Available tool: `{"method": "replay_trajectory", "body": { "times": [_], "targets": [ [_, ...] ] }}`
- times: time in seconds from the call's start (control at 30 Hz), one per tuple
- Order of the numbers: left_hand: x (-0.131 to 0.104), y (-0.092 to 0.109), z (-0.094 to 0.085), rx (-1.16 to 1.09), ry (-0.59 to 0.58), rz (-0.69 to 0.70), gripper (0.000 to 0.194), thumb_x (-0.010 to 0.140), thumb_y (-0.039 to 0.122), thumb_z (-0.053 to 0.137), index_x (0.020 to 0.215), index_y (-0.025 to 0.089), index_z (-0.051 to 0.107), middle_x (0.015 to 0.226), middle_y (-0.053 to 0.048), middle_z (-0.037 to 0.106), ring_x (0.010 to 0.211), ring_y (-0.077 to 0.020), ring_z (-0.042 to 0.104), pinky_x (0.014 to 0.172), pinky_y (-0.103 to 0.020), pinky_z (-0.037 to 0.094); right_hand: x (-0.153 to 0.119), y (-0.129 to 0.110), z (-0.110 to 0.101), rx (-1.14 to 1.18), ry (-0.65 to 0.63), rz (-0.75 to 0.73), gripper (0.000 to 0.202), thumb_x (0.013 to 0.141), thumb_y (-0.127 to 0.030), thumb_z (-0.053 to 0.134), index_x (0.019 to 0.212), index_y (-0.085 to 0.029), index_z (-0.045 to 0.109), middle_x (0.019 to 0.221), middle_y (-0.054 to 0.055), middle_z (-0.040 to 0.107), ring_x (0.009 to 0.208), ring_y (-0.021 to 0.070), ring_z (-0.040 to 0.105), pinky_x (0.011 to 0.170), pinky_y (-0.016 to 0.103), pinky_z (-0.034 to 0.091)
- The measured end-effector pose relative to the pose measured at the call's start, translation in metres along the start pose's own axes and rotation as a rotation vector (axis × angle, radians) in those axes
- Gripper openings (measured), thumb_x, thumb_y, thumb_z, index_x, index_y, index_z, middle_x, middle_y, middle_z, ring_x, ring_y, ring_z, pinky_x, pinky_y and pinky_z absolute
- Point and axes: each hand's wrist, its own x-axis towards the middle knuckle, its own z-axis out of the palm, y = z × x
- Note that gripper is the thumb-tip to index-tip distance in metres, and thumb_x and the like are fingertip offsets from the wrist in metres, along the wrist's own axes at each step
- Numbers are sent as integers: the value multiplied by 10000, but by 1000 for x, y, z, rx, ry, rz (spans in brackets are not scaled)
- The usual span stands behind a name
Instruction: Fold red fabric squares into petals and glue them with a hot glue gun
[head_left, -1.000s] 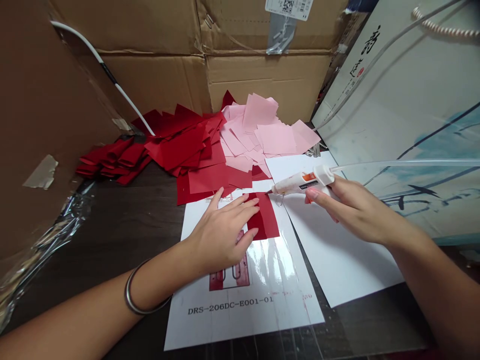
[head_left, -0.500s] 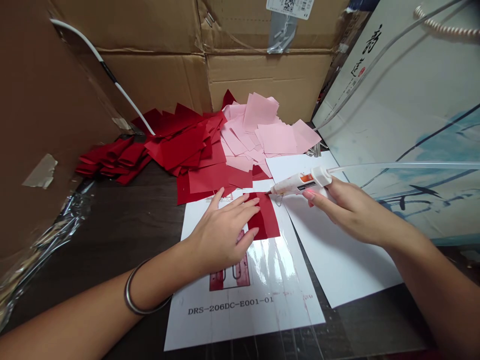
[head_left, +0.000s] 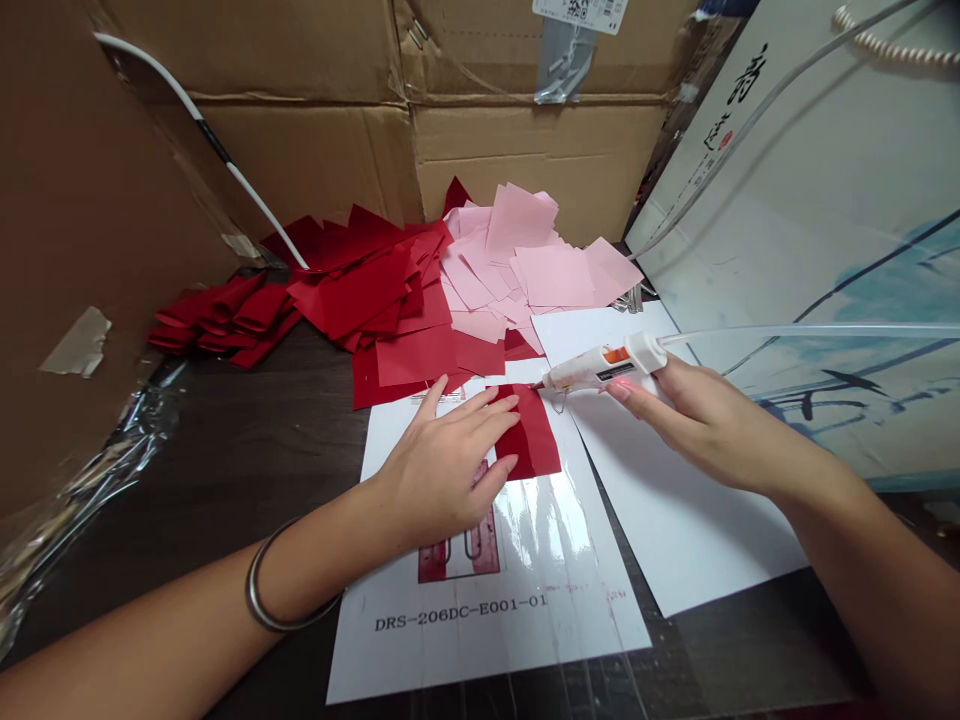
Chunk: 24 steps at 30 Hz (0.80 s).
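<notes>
My left hand (head_left: 442,465) lies with its fingers spread, the fingertips resting on the left part of a red fabric piece (head_left: 534,440). Under that piece is a glossy white printed sheet (head_left: 570,580). My right hand (head_left: 686,415) is wrapped round a white glue gun (head_left: 600,367), whose nozzle points left and meets the top edge of the red piece. A glue stick (head_left: 810,330) runs out of the gun's back to the right. My left palm partly covers a printed picture (head_left: 459,550) on the sheet.
Behind the hands are piles of red pieces (head_left: 367,290) and pink pieces (head_left: 555,275), with folded red pieces (head_left: 225,315) at the left. A second white sheet (head_left: 675,520) lies right. Cardboard (head_left: 525,150) and a painted panel (head_left: 787,230) enclose the dark table (head_left: 247,450).
</notes>
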Motion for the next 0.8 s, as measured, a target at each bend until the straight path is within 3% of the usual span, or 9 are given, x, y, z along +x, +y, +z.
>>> {"method": "replay_trajectory", "body": {
  "times": [0.17,0.4,0.57,0.8],
  "targets": [
    [0,0,-1,-4,-3,-1,413,921,288,456,1301,152,544,1401,-86,542,1363,-281,425,1166,-628,125,1,1,-1,24,-26,15,399,946,-576,390,1028,-243,594,823,28,637,702,193,568,644,332,427],
    [-2,0,0,11,4,1,415,923,288,449,1306,158,539,1404,-77,540,1365,-271,422,1170,-620,124,1,-1,-3,92,-70,9,395,942,-572,397,1079,-248,577,989,47,663,884,227,600,772,371,443],
    [-1,0,0,11,7,0,415,921,286,453,1309,165,536,1409,-74,535,1363,-269,426,1173,-615,122,0,-1,-5,65,-74,36,407,935,-592,396,1048,-246,578,953,47,665,844,230,592,756,390,446],
    [-2,0,0,9,20,8,406,920,291,463,1296,164,546,1398,-73,548,1362,-265,428,1178,-604,114,-2,1,-7,87,-101,15,411,938,-583,400,1154,-272,561,1019,55,664,955,263,604,799,414,460]
  ]
}}
